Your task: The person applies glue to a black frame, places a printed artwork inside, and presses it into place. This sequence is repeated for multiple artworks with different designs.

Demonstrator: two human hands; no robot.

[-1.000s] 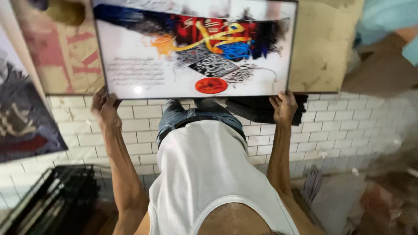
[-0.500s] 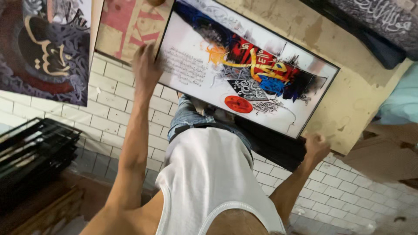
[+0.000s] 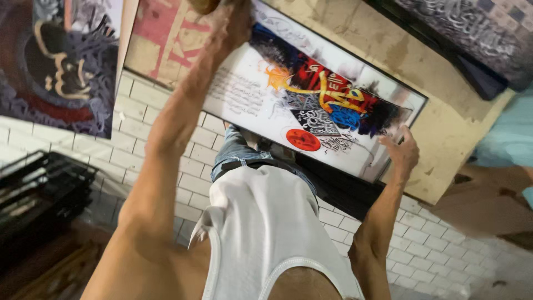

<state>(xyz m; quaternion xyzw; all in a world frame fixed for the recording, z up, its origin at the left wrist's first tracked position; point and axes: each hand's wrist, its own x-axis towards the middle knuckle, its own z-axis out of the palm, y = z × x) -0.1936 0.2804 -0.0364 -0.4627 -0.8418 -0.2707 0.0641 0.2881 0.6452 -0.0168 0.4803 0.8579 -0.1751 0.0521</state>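
I hold a black-framed picture (image 3: 311,105) with a white ground and bright red, blue, yellow and black calligraphy, tilted so its right end drops. My left hand (image 3: 236,22) grips its upper left corner, arm stretched up. My right hand (image 3: 402,153) grips the lower right corner. My white vest and jeans show below the frame.
A dark calligraphy canvas (image 3: 58,61) leans at top left, a red-marked cardboard sheet (image 3: 166,39) behind the picture. A stack of black frames (image 3: 39,194) lies at left on the white-tiled floor (image 3: 433,250). Another dark canvas (image 3: 466,39) is at top right, and a person's teal clothing (image 3: 508,144) at right.
The picture has tilted further and moved up and right in view. My left hand rose to the top of the view; my right hand stays on the lower corner.
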